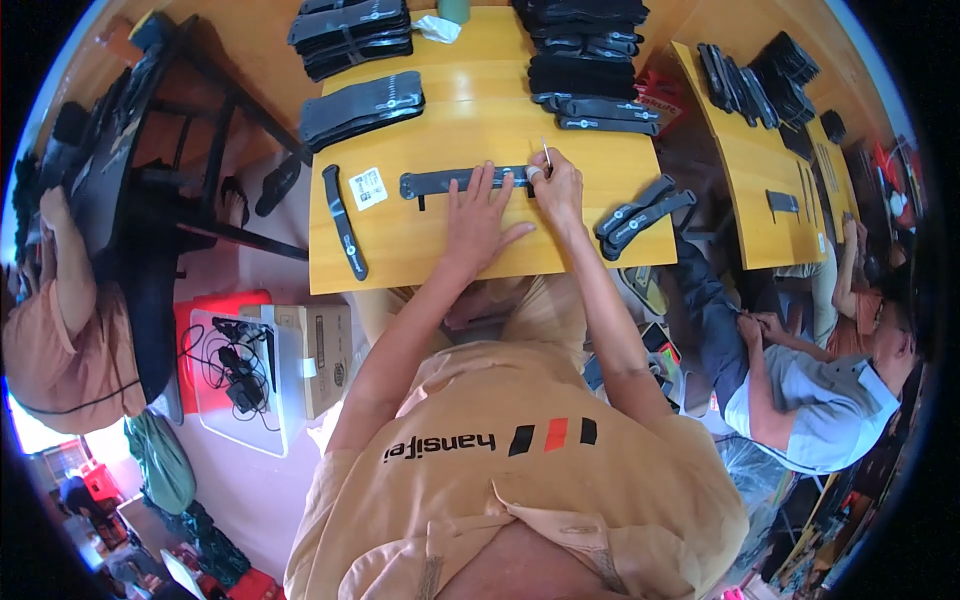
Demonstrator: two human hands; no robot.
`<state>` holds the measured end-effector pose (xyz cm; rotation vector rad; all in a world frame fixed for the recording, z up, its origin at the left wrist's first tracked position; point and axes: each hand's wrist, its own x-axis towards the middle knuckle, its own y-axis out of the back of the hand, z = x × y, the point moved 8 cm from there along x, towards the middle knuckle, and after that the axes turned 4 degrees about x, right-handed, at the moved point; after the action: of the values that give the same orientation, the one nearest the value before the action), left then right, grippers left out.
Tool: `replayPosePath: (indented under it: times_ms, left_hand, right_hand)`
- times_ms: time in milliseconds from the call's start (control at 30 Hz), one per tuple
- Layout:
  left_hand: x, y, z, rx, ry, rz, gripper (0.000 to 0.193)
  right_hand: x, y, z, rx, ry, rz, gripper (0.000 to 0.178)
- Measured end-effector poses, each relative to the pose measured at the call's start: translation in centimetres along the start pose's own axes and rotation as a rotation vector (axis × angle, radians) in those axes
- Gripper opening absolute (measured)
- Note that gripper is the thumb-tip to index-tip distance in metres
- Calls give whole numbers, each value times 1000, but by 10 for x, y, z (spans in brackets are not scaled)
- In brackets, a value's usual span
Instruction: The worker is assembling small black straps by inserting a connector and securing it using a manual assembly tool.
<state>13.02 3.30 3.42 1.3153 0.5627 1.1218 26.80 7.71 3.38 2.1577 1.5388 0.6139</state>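
Cables (240, 380) lie tangled in a clear bin (262, 442) on the floor, beside a cardboard box (330, 350); both stand near the left side of the yellow table (400, 255) and probably restrict foot room there. At the table's left edge, a loose strip (345, 222) lies nearly lengthwise to the person, apart from the work area, presumably to keep the centre free. A white label (368, 188) lies flat just beside it. Behind these, a stack of strips (362, 108) is squared up, likely for easy reach. The black strip (430, 184) being worked lies crosswise at table centre, in front of the person, so that both hands can reach it. The left hand (477, 222) rests palm down, fingers extended and slightly spread, their tips across the strip; it grips nothing and appears to steady the piece, while covering part of it. The right hand (557, 187) is at the strip's right end, fingers closed in a pinch on a slim tool (545, 152), held upright, apparently for fine control; its exact kind cannot be told. Farther back, black bundles (585, 75) limit room behind this hand. To its right, a crossed pile of strips (645, 215) occupies the table corner. Beyond, a seated co-worker (815, 410) sits near the side table (745, 240), narrowing the passage.
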Motion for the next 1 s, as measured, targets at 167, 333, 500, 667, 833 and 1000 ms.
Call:
replayPosePath:
  times_ms: [167, 333, 500, 667, 833, 1000]
  left_hand:
    - [0, -6, -8, -26, -12, -13, 74]
    - [-4, -1, -19, -58, -46, -14, 73]
    - [-13, 10, -41, 50, 10, -19, 74]
    - [-23, 20, -65, 98, 53, -19, 74]
    - [-34, 32, -86, 146, 107, -8, 75]
    - [-54, 79, -113, 233, 290, 176, 69]
  right_hand:
    - [-4, -9, -29, -336, 373, 102, 9]
    - [-8, -28, -27, -598, 369, 9, 7]
    - [-9, -29, -30, -648, 402, 26, 5]
    - [-9, -30, -31, -678, 393, 17, 4]
    - [-11, -28, -33, -661, 399, 15, 5]
    - [-7, -25, -27, -591, 341, -16, 8]
